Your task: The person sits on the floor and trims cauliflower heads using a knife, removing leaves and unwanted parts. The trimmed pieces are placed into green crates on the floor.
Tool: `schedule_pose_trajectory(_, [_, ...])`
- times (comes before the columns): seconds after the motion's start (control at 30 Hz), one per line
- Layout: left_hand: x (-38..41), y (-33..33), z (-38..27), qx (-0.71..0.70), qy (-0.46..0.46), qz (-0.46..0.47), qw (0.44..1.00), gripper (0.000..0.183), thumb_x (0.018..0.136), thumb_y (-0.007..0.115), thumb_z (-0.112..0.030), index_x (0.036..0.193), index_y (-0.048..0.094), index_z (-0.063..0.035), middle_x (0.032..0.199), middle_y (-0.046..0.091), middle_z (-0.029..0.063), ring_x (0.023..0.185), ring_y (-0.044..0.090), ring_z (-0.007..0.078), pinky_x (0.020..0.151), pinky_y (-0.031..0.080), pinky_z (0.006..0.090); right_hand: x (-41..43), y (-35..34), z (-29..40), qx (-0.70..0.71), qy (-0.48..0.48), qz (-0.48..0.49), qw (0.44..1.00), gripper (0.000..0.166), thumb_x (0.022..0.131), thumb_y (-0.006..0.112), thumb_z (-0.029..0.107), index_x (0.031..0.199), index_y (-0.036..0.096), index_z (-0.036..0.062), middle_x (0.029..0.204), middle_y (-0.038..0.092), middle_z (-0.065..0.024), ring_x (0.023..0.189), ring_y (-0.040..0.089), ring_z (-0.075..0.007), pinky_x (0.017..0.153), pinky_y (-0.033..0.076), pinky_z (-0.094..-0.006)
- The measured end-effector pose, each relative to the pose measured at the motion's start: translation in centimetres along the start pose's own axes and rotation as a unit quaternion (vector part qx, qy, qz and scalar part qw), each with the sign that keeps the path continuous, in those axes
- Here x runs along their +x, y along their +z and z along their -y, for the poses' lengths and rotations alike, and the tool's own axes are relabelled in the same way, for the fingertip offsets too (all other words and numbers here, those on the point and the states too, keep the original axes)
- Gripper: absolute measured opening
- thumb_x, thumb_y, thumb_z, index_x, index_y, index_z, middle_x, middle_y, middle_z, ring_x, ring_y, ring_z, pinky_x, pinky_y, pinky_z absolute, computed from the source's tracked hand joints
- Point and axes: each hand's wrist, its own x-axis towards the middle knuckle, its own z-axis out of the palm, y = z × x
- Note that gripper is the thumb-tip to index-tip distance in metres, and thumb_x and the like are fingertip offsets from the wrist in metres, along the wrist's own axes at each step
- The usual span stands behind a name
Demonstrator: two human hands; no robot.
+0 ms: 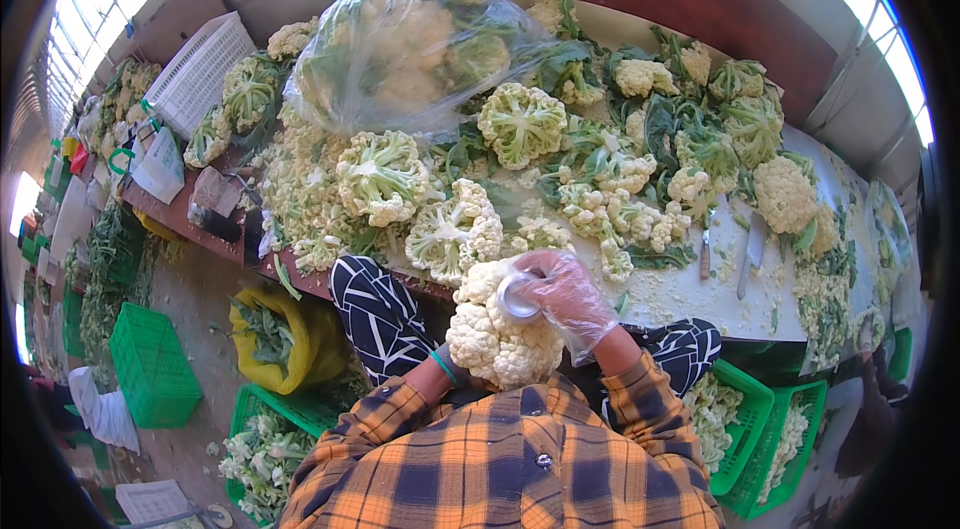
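A pale cauliflower head [495,341] is held over my lap. My left hand [456,370] cups it from beneath and the left side; the head hides most of that hand. My right hand [559,294], in a clear plastic glove, grips a round, shiny metal tool [517,296] against the top of the head. The fingers cover part of the tool, so its full shape cannot be told. Just beyond, several trimmed cauliflower heads [454,232] lie with their cut undersides up at the table's near edge.
A clear plastic bag of cauliflowers [420,41] sits on the table [652,296]. A knife [752,251] and a wooden-handled tool [705,255] lie to the right. Green crates [739,424] with florets and a yellow sack [319,341] of leaves flank my legs.
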Motion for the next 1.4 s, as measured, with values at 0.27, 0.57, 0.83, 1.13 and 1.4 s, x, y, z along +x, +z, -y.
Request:
schedule_pose_trajectory(0.27, [0.2, 1.0, -0.4, 0.019, 0.003, -0.004, 1.0, 0.047, 0.108, 0.04, -0.024, 0.151, 0.035, -0.0051, 0.15, 0.046, 0.0127, 0.135, 0.048, 0.0257, 0.11, 0.045, 0.0431, -0.2, -0.3, 3.8, -0.129, -0.009, 0.09, 0.988, 0.026, 0.086, 0.079, 0.015, 0.105, 0.071, -0.0021, 0.097, 0.074, -0.009, 0.087, 0.069, -0.0151, 0.077, 0.056, -0.0308])
schedule_pose_trajectory(0.57, [0.1, 1.0, 0.2, 0.005, 0.0, -0.006, 1.0, 0.048, 0.108, 0.04, -0.024, 0.152, 0.035, -0.0051, 0.151, 0.045, 0.0128, 0.136, 0.048, 0.0258, 0.111, 0.045, 0.0432, 0.9, -1.0, 2.2, -0.061, 0.016, -0.005, 0.998, 0.02, 0.084, 0.08, 0.015, 0.096, 0.073, 0.0008, 0.09, 0.072, -0.0054, 0.082, 0.066, -0.0126, 0.075, 0.055, -0.0299])
schedule_pose_trajectory(0.83, [-2.5, 0.0, 1.0, -0.05, -0.005, 0.0, 0.999, 0.048, 0.109, 0.039, -0.025, 0.152, 0.034, -0.0052, 0.152, 0.044, 0.013, 0.137, 0.047, 0.0259, 0.111, 0.044, 0.0433, -1.2, -4.0, 1.0, 0.022, 0.043, -0.184, 0.982, 0.02, 0.085, 0.079, 0.012, 0.1, 0.072, 0.0016, 0.088, 0.072, -0.0056, 0.081, 0.066, -0.013, 0.071, 0.057, -0.0286])
schedule_pose_trajectory(1.13, [-3.6, 0.9, 1.3, -0.014, 0.022, 0.004, 1.0, 0.048, 0.109, 0.037, -0.027, 0.152, 0.034, -0.0055, 0.152, 0.044, 0.0133, 0.137, 0.046, 0.0264, 0.113, 0.043, 0.0434, -4.9, -2.9, 1.6, 0.116, 0.027, -0.132, 0.984, 0.022, 0.088, 0.074, 0.006, 0.108, 0.069, -0.0013, 0.106, 0.071, -0.0102, 0.094, 0.071, -0.0193, 0.085, 0.062, -0.0326])
schedule_pose_trajectory(1.4, [-3.9, -0.1, 1.2, 0.014, 0.01, -0.045, 0.999, 0.045, 0.11, 0.032, -0.027, 0.149, 0.041, -0.0069, 0.147, 0.05, 0.0144, 0.131, 0.053, 0.0278, 0.112, 0.045, 0.0422, -6.0, 0.1, 5.8, 0.136, -0.019, -0.083, 0.987, 0.018, 0.089, 0.071, 0.003, 0.106, 0.071, 0.0005, 0.102, 0.073, -0.0117, 0.089, 0.072, -0.0184, 0.082, 0.062, -0.0329])
